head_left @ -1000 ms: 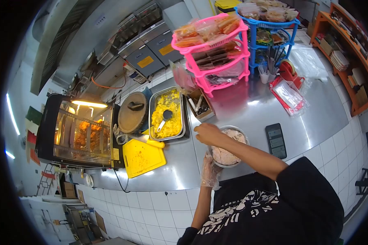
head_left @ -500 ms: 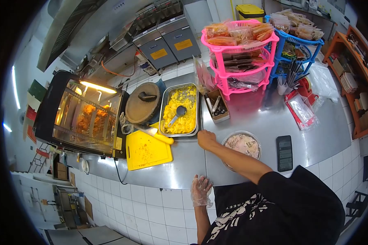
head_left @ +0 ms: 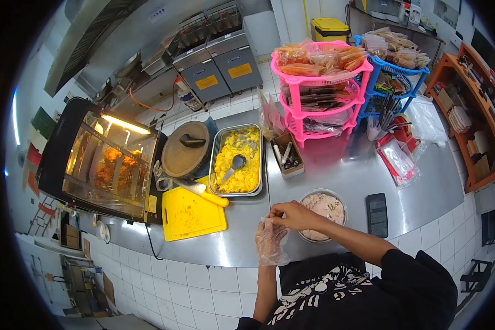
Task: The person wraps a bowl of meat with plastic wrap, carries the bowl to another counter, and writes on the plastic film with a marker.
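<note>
My left hand (head_left: pixel 269 245) wears a clear disposable plastic glove and is raised at the table's front edge, fingers partly spread and holding nothing. My bare right hand (head_left: pixel 292 215) has its fingers pinched together at the fingertips of that glove (head_left: pixel 267 256). Just beside my right hand stands a round metal bowl (head_left: pixel 344 204) with pale pink food under a clear, marked cover. Further left is a steel tray (head_left: pixel 212 170) of yellow chunks (head_left: pixel 239 147), with a grey scoop (head_left: pixel 238 161) lying in it.
A yellow cutting board (head_left: pixel 195 217) and a yellow-handled knife (head_left: pixel 214 198) lie left, by a lidded pot (head_left: pixel 184 154) and a lit food warmer (head_left: pixel 107 159). A phone (head_left: pixel 377 214) lies right. Pink (head_left: pixel 324 78) and blue (head_left: pixel 399 69) basket racks stand behind a small box (head_left: pixel 291 169).
My right hand has come back from beside the tray toward me and now meets my left hand. My gloved left hand has risen a little. The view has shifted slightly.
</note>
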### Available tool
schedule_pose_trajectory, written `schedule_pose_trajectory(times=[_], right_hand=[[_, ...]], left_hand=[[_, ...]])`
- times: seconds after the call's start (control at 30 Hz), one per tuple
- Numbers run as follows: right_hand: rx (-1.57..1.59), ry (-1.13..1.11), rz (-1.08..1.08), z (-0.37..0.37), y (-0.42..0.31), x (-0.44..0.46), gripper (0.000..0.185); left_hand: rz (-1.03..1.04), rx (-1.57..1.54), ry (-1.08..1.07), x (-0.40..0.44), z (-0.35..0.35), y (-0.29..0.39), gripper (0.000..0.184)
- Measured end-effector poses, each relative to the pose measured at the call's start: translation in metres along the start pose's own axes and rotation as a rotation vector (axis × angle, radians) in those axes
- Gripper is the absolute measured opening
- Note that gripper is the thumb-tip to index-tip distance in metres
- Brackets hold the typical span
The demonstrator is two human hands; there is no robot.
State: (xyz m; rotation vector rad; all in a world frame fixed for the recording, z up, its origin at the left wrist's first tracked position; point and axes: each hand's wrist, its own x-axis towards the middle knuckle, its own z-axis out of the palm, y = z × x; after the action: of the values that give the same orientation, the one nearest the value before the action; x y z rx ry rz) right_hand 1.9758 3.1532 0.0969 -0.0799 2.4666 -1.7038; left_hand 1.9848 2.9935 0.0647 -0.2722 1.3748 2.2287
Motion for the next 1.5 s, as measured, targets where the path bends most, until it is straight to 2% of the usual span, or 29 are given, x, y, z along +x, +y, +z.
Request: schedule_pose_trajectory(times=[0.1,0.17,0.23,0.3,0.4,0.5,0.53,0.63,0.73,0.8,0.87,0.97,1.0,1.1,1.3,1.5], right_hand=[[-0.074,-0.176,-0.066,-0.014,0.01,0.014,0.027],[-0.143,-0.052,-0.026,-0.038,0.018,0.039,0.027],[-0.394,0.338,0.152,-0.069,0.019,0.08,0.03],[-0.579,0.46,0.206,-0.088,0.031,0.111,0.03],[-0.742,0.311,0.316,-0.088,0.065,0.145,0.033],[-0.757,0.379,0.299,-0.086,0.092,0.165,0.035],[-0.768,0.398,0.311,-0.089,0.111,0.178,0.043],[-0.475,0.341,0.304,-0.114,0.081,0.149,0.065],[0.251,0.245,0.384,-0.104,0.019,0.08,0.081],[0.554,0.133,0.166,-0.077,-0.007,0.026,0.077],[0.689,0.143,0.083,-0.045,-0.03,-0.015,0.063],[0.758,0.208,0.003,-0.024,-0.033,-0.039,0.044],[0.769,0.233,-0.019,-0.023,-0.037,-0.045,0.032],[0.773,0.297,-0.086,-0.019,-0.032,-0.051,0.03],[0.7,0.286,-0.113,-0.013,-0.035,-0.057,0.023],[0.703,0.193,-0.076,-0.011,-0.033,-0.064,0.018]], left_hand=[[0.023,-0.093,0.025,0.002,-0.015,-0.008,0.032],[0.038,-0.118,0.055,-0.001,-0.019,-0.008,0.031],[0.047,-0.076,0.116,-0.009,-0.02,-0.007,0.031],[0.054,-0.054,0.14,-0.012,-0.024,-0.013,0.032],[0.064,-0.048,0.161,-0.017,-0.023,-0.017,0.035],[0.053,-0.113,0.196,-0.02,-0.02,-0.014,0.037],[0.056,-0.136,0.186,-0.025,-0.02,-0.012,0.037],[0.059,-0.113,0.205,-0.034,-0.011,0.003,0.036],[0.076,-0.165,0.173,-0.038,-0.009,0.004,0.03],[0.095,-0.251,0.101,-0.037,-0.003,0.008,0.023],[0.088,-0.191,0.076,-0.039,0.01,0.014,0.023],[0.098,-0.117,0.02,-0.041,0.021,0.016,0.023],[0.107,-0.098,0.001,-0.041,0.024,0.015,0.022],[0.135,-0.032,-0.022,-0.041,0.022,0.011,0.021],[0.172,-0.062,-0.064,-0.047,0.026,0.011,0.021],[0.153,-0.247,-0.067,-0.05,0.027,0.016,0.022]])
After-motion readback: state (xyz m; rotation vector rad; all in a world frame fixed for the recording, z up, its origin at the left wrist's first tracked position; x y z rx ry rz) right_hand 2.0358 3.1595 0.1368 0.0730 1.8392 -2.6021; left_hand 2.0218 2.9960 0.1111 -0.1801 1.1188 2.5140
